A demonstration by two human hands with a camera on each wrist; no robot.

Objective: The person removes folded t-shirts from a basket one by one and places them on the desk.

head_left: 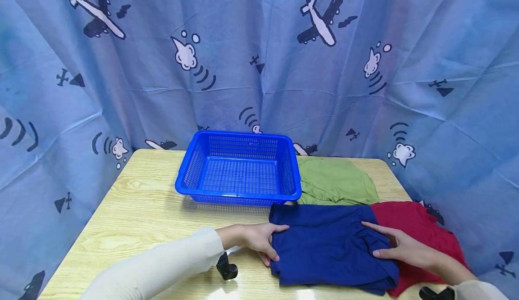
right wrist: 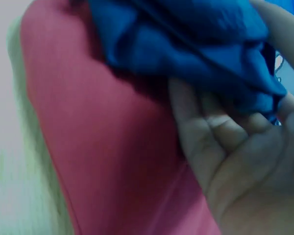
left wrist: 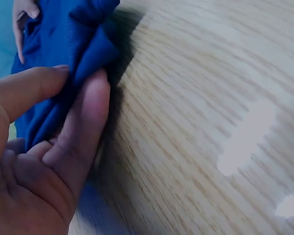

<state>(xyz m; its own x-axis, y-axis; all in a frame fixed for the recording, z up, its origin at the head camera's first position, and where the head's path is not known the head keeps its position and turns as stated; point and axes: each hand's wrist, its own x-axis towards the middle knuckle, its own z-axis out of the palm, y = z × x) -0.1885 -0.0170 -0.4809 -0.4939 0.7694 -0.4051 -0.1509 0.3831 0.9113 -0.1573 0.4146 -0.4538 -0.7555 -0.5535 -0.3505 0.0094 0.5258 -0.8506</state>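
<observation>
A folded dark-blue garment (head_left: 320, 246) lies at the front right of the table; its exact kind is not clear. At its left edge my left hand (head_left: 257, 240) grips the fabric, and in the left wrist view fingers (left wrist: 83, 122) go under the folded layers while another digit lies on top. My right hand (head_left: 409, 248) holds the bunched right side. Seen from the right wrist, several fingers (right wrist: 201, 127) reach beneath the blue cloth (right wrist: 186, 44). Under that side, a red garment (head_left: 421, 232) spreads out to the right.
A blue plastic basket (head_left: 239, 174) with perforated walls stands at the back middle, with nothing in it. A green garment (head_left: 336, 180) lies right of it, behind the blue one. The wooden table (head_left: 134, 210) ends against a blue patterned curtain (head_left: 259, 56).
</observation>
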